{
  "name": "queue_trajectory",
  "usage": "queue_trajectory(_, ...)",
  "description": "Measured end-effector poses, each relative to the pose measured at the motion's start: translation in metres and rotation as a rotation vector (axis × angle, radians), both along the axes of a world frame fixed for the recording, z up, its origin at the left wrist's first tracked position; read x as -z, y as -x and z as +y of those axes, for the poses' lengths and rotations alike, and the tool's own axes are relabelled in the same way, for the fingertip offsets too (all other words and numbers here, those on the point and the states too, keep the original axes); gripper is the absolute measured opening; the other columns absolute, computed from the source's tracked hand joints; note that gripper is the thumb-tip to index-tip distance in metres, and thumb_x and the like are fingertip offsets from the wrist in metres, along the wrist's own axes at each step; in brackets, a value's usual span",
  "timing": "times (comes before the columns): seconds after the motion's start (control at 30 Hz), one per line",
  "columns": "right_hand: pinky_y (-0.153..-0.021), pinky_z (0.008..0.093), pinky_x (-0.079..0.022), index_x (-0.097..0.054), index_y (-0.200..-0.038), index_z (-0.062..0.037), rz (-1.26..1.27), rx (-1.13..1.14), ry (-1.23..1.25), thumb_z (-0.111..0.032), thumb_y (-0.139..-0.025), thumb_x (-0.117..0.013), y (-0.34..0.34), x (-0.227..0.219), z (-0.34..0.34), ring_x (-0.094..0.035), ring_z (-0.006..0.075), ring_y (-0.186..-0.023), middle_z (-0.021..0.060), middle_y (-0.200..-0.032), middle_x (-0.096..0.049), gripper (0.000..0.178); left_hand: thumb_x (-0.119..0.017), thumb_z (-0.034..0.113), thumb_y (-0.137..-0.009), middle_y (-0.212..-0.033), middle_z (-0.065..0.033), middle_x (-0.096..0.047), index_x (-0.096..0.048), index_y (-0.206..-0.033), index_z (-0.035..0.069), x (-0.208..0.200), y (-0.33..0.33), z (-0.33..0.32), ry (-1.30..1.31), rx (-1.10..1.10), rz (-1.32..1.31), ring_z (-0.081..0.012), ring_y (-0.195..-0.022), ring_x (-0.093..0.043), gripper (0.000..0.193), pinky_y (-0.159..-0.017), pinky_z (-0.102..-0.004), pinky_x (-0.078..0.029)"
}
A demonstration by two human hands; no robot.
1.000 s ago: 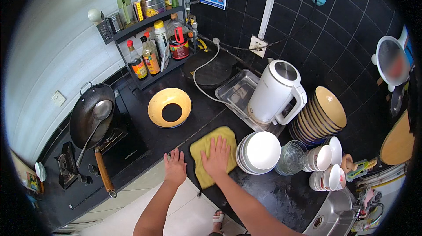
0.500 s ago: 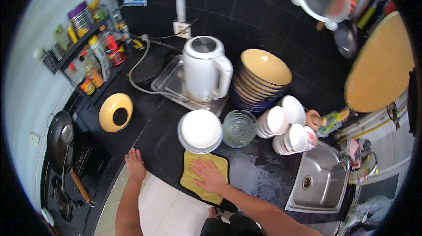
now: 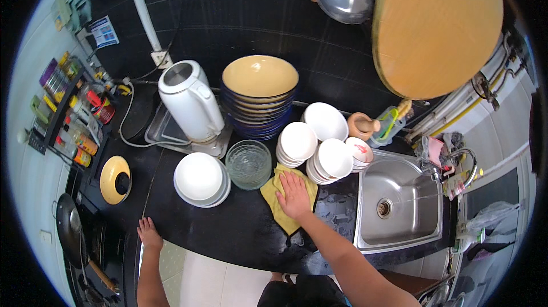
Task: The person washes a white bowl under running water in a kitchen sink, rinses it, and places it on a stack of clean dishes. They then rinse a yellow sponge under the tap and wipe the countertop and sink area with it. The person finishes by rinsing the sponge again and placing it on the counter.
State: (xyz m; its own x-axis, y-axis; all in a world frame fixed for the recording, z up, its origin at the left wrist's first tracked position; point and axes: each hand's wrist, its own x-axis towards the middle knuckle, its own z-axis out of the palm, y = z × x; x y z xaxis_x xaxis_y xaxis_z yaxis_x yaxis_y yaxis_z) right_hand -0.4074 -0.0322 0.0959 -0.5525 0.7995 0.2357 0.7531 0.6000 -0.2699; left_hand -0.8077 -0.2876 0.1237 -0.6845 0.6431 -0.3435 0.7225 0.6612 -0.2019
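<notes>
My right hand (image 3: pixel 294 194) lies flat on a yellow cloth (image 3: pixel 282 218) with a dark edge, pressing it to the black countertop (image 3: pixel 228 238). The cloth's far edge reaches up to the stacked white bowls (image 3: pixel 298 142) and the clear glass bowls (image 3: pixel 249 165). Fingers spread, my left hand (image 3: pixel 149 233) rests on the counter's front edge at the left, holding nothing. Between the two hands, farther back, stands a stack of white dishes (image 3: pixel 198 177). Wet patches (image 3: pixel 334 215) show on the counter right of the cloth.
A steel sink (image 3: pixel 399 238) is set in at the right. Behind are a white kettle (image 3: pixel 188 101) on a tray and tall stacked yellow-and-blue bowls (image 3: pixel 260 78). A yellow bowl (image 3: pixel 110 190) and a wok (image 3: pixel 67 227) stand left. A round board (image 3: pixel 436 27) hangs at the back right.
My right hand has slid the cloth to the right and farther back, beside the white bowls. My view has turned right. My left hand still rests on the counter edge.
</notes>
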Motion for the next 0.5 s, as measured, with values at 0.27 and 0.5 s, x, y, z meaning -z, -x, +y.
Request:
queue_trajectory(0.27, -0.101, 0.0422, -0.022, -0.039, -0.123, -0.0012, -0.020, 0.093, 0.039, -0.030, -0.080, -0.049, -0.103, -0.015, -0.021, -0.033, 0.0310, -0.119, 0.0159, -0.127, -0.038, 0.053, -0.046, -0.002, -0.072, -0.134, -0.0205, -0.030, -0.037, -0.125, 0.000, 0.017, -0.028, -0.028, -0.336, 0.054, -0.067, -0.0362, -0.129, -0.018, 0.054, -0.105, -0.0469, -0.014)
queue_trajectory(0.5, -0.103, 0.0437, -0.019, -0.038, -0.124, -0.0004, -0.126, 0.301, -0.075, -0.035, -0.082, -0.044, -0.159, 0.000, 0.008, -0.031, 0.0322, -0.122, 0.0175, -0.128, -0.038, 0.055, -0.052, -0.002, -0.068, -0.131, -0.0224, -0.033, -0.039, -0.122, -0.001, 0.020, -0.060, -0.048, -0.463, 0.053, -0.127, -0.0391, -0.125, -0.024, 0.056, -0.103, -0.0455, -0.018)
